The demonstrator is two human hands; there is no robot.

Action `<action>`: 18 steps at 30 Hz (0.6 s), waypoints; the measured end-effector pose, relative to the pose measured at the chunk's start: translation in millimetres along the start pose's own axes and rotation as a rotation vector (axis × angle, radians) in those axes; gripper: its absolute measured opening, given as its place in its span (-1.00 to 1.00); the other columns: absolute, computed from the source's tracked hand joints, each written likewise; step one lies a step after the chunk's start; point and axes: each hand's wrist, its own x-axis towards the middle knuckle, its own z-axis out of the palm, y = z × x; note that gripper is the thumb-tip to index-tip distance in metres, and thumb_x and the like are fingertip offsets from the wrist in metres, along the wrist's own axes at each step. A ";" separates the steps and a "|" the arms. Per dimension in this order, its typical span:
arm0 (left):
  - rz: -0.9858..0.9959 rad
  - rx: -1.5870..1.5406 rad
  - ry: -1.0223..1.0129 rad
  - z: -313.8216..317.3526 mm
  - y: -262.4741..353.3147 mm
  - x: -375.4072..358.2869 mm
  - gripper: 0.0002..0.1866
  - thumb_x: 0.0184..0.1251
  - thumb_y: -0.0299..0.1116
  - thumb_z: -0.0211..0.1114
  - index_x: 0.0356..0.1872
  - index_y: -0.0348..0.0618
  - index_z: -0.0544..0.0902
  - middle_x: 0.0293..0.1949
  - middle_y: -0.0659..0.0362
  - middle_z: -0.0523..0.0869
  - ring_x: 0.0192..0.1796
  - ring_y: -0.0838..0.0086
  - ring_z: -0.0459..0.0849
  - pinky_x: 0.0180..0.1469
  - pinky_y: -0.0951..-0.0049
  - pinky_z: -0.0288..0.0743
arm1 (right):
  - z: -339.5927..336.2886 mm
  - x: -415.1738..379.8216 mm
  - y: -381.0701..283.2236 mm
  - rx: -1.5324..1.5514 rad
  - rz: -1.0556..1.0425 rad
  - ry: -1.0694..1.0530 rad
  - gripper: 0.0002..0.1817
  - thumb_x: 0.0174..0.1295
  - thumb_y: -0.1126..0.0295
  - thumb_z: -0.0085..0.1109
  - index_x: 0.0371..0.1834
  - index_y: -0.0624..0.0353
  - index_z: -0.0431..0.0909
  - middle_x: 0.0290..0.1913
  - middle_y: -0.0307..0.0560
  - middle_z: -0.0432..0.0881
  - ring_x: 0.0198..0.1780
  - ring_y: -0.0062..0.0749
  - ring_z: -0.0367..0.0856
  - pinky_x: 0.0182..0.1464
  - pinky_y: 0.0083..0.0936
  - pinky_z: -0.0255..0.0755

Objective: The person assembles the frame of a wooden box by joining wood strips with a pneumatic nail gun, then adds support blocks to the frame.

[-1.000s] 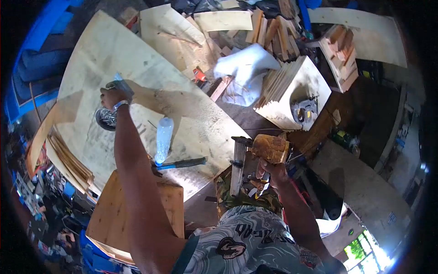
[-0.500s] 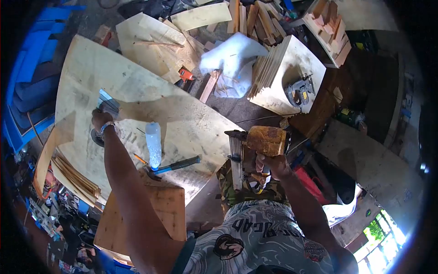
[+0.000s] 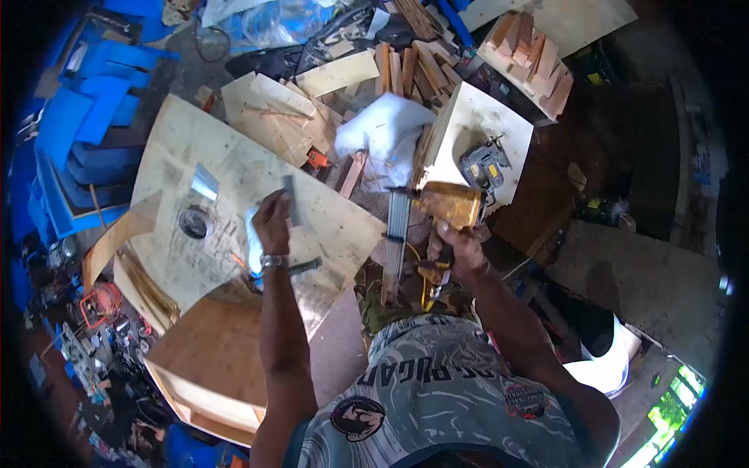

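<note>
My right hand (image 3: 462,248) is wrapped round the grip of a worn yellow nail gun (image 3: 449,204), whose long silver magazine (image 3: 398,222) points down toward my lap. Pinched in my left hand (image 3: 271,222) is a thin grey strip of nails (image 3: 292,204), held above the plywood sheet (image 3: 242,148). Behind my left wrist a clear plastic bottle (image 3: 253,243) and a hammer (image 3: 305,267) are partly hidden. A shiny clear packet (image 3: 204,183) and a roll of tape (image 3: 193,223) lie further left on the sheet.
A jigsaw (image 3: 485,165) rests on a white-topped stack of boards (image 3: 476,109). White stuffing (image 3: 382,136) and wood offcuts (image 3: 413,66) lie beyond the plywood. At lower left stands a wooden box (image 3: 207,335); blue foam pieces (image 3: 101,101) are piled at far left.
My left hand has moved right, away from the packet and tape roll, carrying the strip toward the nail gun. The view has shifted; my right hand still grips the tool.
</note>
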 end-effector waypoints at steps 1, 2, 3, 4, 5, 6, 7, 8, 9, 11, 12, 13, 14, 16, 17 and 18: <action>0.055 -0.074 -0.089 14.2 12.0 -21.5 -0.78 0.33 -0.40 0.38 -0.06 -0.27 0.75 -0.23 0.21 0.77 -0.23 0.61 0.67 -0.17 0.52 0.59 | -4.9 -8.5 -4.3 0.049 0.004 -0.013 -0.63 0.32 0.22 0.27 0.06 0.19 0.51 -0.43 -0.25 0.49 -0.43 -0.48 0.51 -0.39 -0.43 0.50; 0.110 -0.071 -0.135 32.7 35.4 -47.5 -0.78 0.33 -0.41 0.39 -0.07 -0.26 0.75 -0.25 0.22 0.76 -0.27 0.62 0.67 -0.21 0.52 0.61 | -29.6 -12.5 2.1 0.030 0.043 -0.015 -0.62 0.34 0.08 0.24 0.04 0.06 0.47 -0.49 -0.23 0.44 -0.44 -0.41 0.50 -0.29 -0.33 0.49; 0.175 -0.129 -0.185 51.0 59.4 -75.4 -0.78 0.33 -0.43 0.38 -0.06 -0.28 0.74 -0.28 0.22 0.76 -0.31 0.62 0.67 -0.24 0.52 0.63 | -33.4 -23.2 -16.0 0.158 0.053 -0.139 -0.63 0.35 0.07 0.23 0.03 0.06 0.47 -0.50 -0.24 0.44 -0.45 -0.40 0.49 -0.27 -0.34 0.49; 0.175 -0.199 -0.251 65.5 80.4 -102.1 -0.78 0.34 -0.44 0.38 -0.05 -0.29 0.73 -0.30 0.24 0.76 -0.33 0.61 0.67 -0.23 0.51 0.64 | -46.9 -31.7 -19.9 0.206 0.037 -0.158 -0.62 0.34 0.06 0.24 0.03 0.06 0.47 -0.50 -0.25 0.44 -0.45 -0.41 0.49 -0.27 -0.35 0.49; 0.170 -0.195 -0.301 77.9 99.6 -128.3 -0.77 0.34 -0.43 0.38 -0.05 -0.30 0.72 -0.31 0.22 0.76 -0.33 0.62 0.67 -0.24 0.52 0.64 | -59.8 -41.1 -24.1 0.252 0.015 -0.174 -0.61 0.34 0.05 0.25 0.03 0.06 0.47 -0.51 -0.25 0.43 -0.46 -0.41 0.48 -0.28 -0.35 0.49; 0.185 -0.166 -0.324 90.3 113.6 -149.9 -0.78 0.34 -0.43 0.38 -0.07 -0.31 0.72 -0.31 0.21 0.76 -0.34 0.62 0.67 -0.25 0.53 0.64 | -65.5 -56.0 -38.3 0.210 -0.012 -0.205 -0.60 0.33 0.05 0.26 0.05 0.06 0.47 -0.50 -0.25 0.43 -0.46 -0.43 0.49 -0.29 -0.36 0.49; 0.196 -0.139 -0.346 101.6 124.1 -170.3 -0.80 0.34 -0.43 0.38 -0.10 -0.33 0.72 -0.32 0.19 0.76 -0.35 0.62 0.67 -0.26 0.54 0.64 | -76.2 -67.5 -44.5 0.211 -0.047 -0.199 -0.58 0.33 0.05 0.25 0.07 0.06 0.46 -0.50 -0.25 0.43 -0.46 -0.43 0.48 -0.30 -0.37 0.49; 0.209 -0.136 -0.377 108.2 132.1 -184.6 -0.80 0.34 -0.43 0.38 -0.11 -0.34 0.72 -0.32 0.18 0.75 -0.36 0.62 0.68 -0.27 0.55 0.64 | -82.7 -77.5 -49.2 0.211 -0.079 -0.187 -0.57 0.33 0.04 0.25 0.08 0.07 0.46 -0.50 -0.26 0.42 -0.46 -0.44 0.48 -0.31 -0.38 0.49; 0.223 -0.129 -0.408 115.8 139.0 -200.9 -0.81 0.34 -0.44 0.38 -0.12 -0.35 0.72 -0.33 0.17 0.75 -0.36 0.62 0.68 -0.28 0.55 0.64 | -92.1 -88.8 -53.0 0.215 -0.111 -0.176 -0.56 0.33 0.03 0.25 0.10 0.08 0.46 -0.50 -0.27 0.42 -0.46 -0.44 0.48 -0.32 -0.39 0.49; 0.246 -0.124 -0.447 130.6 152.9 -232.9 -0.82 0.34 -0.45 0.37 -0.14 -0.36 0.71 -0.34 0.17 0.75 -0.38 0.61 0.68 -0.29 0.56 0.64 | -118.9 -103.1 -50.6 0.271 -0.148 -0.186 -0.50 0.32 -0.03 0.25 0.11 0.11 0.46 -0.52 -0.29 0.39 -0.48 -0.47 0.46 -0.36 -0.43 0.49; 0.255 -0.127 -0.455 139.0 160.9 -249.9 -0.82 0.34 -0.45 0.37 -0.15 -0.37 0.71 -0.35 0.17 0.75 -0.39 0.60 0.68 -0.30 0.56 0.64 | -128.4 -111.6 -52.3 0.302 -0.166 -0.204 -0.49 0.32 -0.04 0.25 0.11 0.11 0.46 -0.53 -0.30 0.39 -0.49 -0.47 0.46 -0.36 -0.44 0.48; 0.262 -0.131 -0.464 145.4 167.1 -263.6 -0.83 0.35 -0.45 0.37 -0.15 -0.37 0.70 -0.35 0.17 0.74 -0.40 0.60 0.68 -0.30 0.56 0.64 | -136.7 -119.2 -54.2 0.332 -0.185 -0.222 -0.48 0.32 -0.05 0.25 0.11 0.11 0.46 -0.53 -0.30 0.38 -0.49 -0.48 0.46 -0.37 -0.45 0.48; 0.301 -0.127 -0.511 149.7 168.6 -272.5 -0.81 0.37 -0.43 0.35 -0.13 -0.37 0.70 -0.35 0.18 0.74 -0.40 0.59 0.68 -0.32 0.56 0.64 | -144.5 -126.9 -56.2 0.319 -0.227 -0.237 -0.47 0.32 -0.07 0.24 0.11 0.10 0.45 -0.54 -0.31 0.39 -0.51 -0.50 0.45 -0.37 -0.45 0.47; 0.284 -0.140 -0.556 159.3 172.5 -289.3 -0.81 0.39 -0.41 0.33 -0.12 -0.36 0.69 -0.35 0.18 0.73 -0.40 0.59 0.68 -0.32 0.56 0.63 | -156.8 -138.3 -55.5 0.362 -0.252 -0.239 -0.48 0.33 -0.07 0.23 0.11 0.10 0.45 -0.54 -0.32 0.39 -0.51 -0.51 0.45 -0.37 -0.46 0.47; 0.276 -0.149 -0.577 164.1 174.1 -296.5 -0.80 0.40 -0.40 0.32 -0.12 -0.35 0.69 -0.35 0.19 0.73 -0.39 0.59 0.68 -0.33 0.56 0.63 | -162.5 -143.2 -56.1 0.380 -0.265 -0.240 -0.48 0.33 -0.07 0.22 0.11 0.10 0.45 -0.54 -0.33 0.39 -0.51 -0.51 0.45 -0.37 -0.46 0.47; 0.302 -0.127 -0.608 167.8 175.6 -302.4 -0.80 0.41 -0.38 0.32 -0.11 -0.33 0.67 -0.36 0.20 0.73 -0.38 0.61 0.68 -0.32 0.56 0.63 | -167.5 -148.0 -57.6 0.357 -0.289 -0.256 -0.49 0.34 -0.07 0.22 0.10 0.09 0.45 -0.55 -0.34 0.40 -0.52 -0.52 0.45 -0.35 -0.44 0.48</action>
